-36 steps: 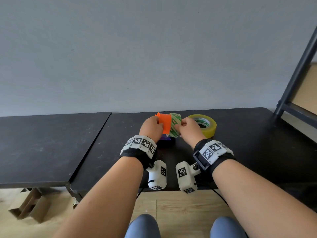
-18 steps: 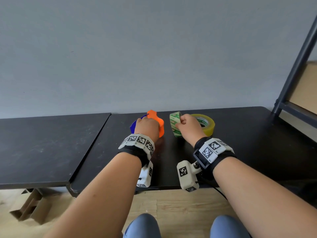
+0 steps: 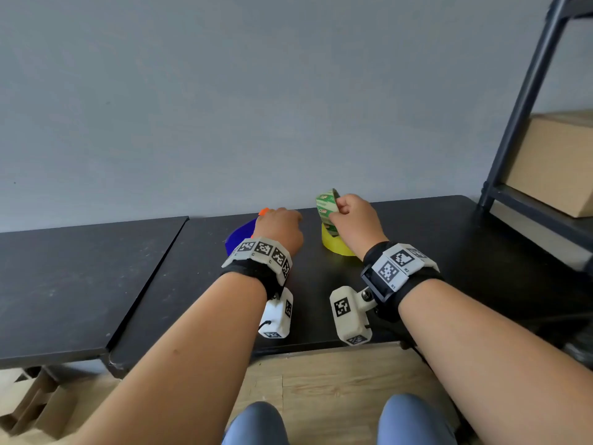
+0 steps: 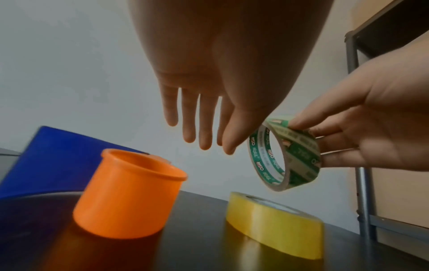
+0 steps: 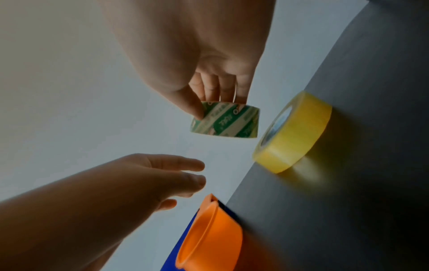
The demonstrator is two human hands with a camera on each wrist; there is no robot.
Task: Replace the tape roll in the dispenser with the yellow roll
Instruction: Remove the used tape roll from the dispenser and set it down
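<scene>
The dispenser lies on the black table, its orange hub empty and its blue body behind. My left hand hovers over the hub with straight fingers, holding nothing. My right hand pinches a green-and-white tape roll in the air. Below it, the yellow roll lies flat on the table, partly hidden by my right hand in the head view.
A second black table adjoins on the left. A dark metal shelf frame with a cardboard box stands at the right. The grey wall runs close behind the table. More cardboard lies on the floor at lower left.
The green roll came off the orange hub in my right hand and rose to the right over the yellow roll. My left hand set the dispenser down and let go.
</scene>
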